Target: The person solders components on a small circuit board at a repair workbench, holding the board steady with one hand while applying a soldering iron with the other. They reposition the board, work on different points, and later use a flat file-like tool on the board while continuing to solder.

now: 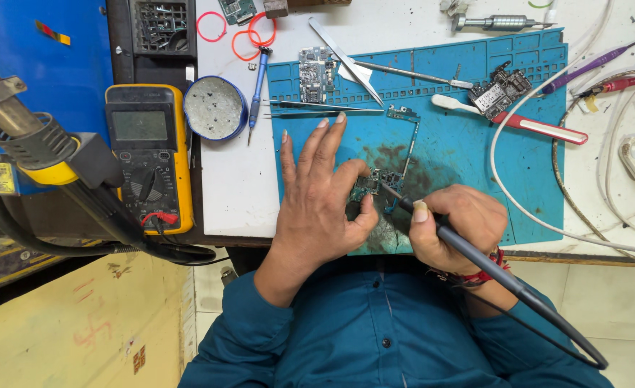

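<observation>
My left hand (319,194) rests flat on the blue work mat (475,151), fingers spread, its thumb pressing the edge of a small green circuit board (375,181). My right hand (452,226) grips a black soldering iron (468,253) like a pen. The iron's metal tip touches the board near its middle. The iron's black cable runs down past my right wrist to the lower right. A darkened stain surrounds the board on the mat.
Tweezers (317,106), a metal pry tool (346,61), a white-and-red brush (511,121) and two other circuit boards (316,72) (499,90) lie on the mat. A yellow multimeter (149,154), a round tin (215,108) and a hot-air nozzle (30,136) sit left. White cables (518,208) loop right.
</observation>
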